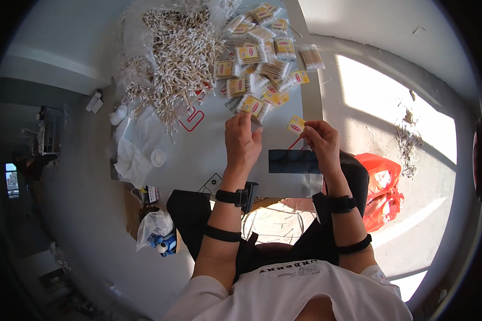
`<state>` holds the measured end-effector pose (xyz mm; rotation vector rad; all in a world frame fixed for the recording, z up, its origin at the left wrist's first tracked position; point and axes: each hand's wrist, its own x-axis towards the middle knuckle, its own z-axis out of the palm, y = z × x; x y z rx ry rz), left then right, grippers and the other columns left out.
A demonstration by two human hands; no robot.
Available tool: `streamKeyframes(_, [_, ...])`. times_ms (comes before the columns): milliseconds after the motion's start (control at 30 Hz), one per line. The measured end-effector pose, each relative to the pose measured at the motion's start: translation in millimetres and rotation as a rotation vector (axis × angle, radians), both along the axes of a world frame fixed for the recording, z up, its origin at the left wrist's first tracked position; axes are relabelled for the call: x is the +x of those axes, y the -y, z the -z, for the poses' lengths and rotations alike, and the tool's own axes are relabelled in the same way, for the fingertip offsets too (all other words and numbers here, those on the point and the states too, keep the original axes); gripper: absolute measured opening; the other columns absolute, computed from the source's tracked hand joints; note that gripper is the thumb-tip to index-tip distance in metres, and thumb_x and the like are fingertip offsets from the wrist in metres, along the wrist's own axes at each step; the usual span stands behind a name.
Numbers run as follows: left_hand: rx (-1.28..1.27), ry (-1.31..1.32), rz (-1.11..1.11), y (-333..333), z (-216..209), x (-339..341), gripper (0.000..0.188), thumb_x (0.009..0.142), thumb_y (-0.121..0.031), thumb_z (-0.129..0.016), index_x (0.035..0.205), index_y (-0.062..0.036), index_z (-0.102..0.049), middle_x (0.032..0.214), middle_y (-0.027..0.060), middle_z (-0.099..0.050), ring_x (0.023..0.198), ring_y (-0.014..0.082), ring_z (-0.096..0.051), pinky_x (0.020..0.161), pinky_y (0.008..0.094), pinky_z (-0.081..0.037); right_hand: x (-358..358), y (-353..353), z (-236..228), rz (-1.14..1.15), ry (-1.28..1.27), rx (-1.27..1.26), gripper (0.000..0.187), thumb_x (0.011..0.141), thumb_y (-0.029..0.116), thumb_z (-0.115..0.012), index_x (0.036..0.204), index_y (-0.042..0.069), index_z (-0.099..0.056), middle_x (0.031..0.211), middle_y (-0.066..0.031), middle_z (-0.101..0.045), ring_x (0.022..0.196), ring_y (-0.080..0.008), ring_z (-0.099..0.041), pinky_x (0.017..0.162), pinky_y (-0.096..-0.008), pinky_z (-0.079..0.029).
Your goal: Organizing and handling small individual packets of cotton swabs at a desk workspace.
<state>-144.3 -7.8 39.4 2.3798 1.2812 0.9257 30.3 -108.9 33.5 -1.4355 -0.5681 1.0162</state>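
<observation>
My left hand [242, 143] rests palm down on the grey board [198, 155], its fingertips touching a clear packet of cotton swabs with a yellow label [254, 107]. My right hand [321, 142] pinches a small yellow label card [295, 124] between thumb and fingers, just above the board. A large loose heap of cotton swabs [179, 53] lies at the far left of the board. Several filled swab packets [262, 59] are piled beyond my hands.
A dark rectangular patch [293, 161] sits on the board near my right wrist. A crumpled clear plastic bag [131, 147] and a small white cap [158, 157] lie at the left edge. A red plastic bag [383, 187] lies on the floor at right, debris [407, 142] beyond it.
</observation>
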Motion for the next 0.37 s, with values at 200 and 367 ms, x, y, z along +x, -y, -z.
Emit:
streamKeyframes(200, [-0.326, 0.196, 0.336, 64, -50, -40, 0.014, 0.077, -0.007, -0.066, 0.086, -0.0034, -0.055, 0.087, 0.0114, -0.057, 0.074, 0.0341, -0.059, 0.063, 0.0381, -0.049, -77, -20, -14, -0.377, 0.956, 0.003, 0.011, 0.079, 0.011, -0.063, 0.086, 0.003, -0.061, 0.074, -0.0139, -0.064, 0.066, -0.0298, -0.062, 0.057, -0.0350, -0.048])
streamKeyframes(367, [-0.201, 0.393, 0.163, 116, -66, -111, 0.030, 0.075, -0.017, -0.071, 0.100, -0.0092, -0.056, 0.116, 0.0147, -0.048, 0.102, 0.0354, -0.053, 0.081, 0.0410, -0.046, -151, -52, -6, -0.492, 0.539, -0.095, 0.022, 0.080, 0.022, -0.066, 0.093, 0.005, -0.062, 0.077, -0.0103, -0.068, 0.070, -0.0235, -0.067, 0.059, -0.0371, -0.050])
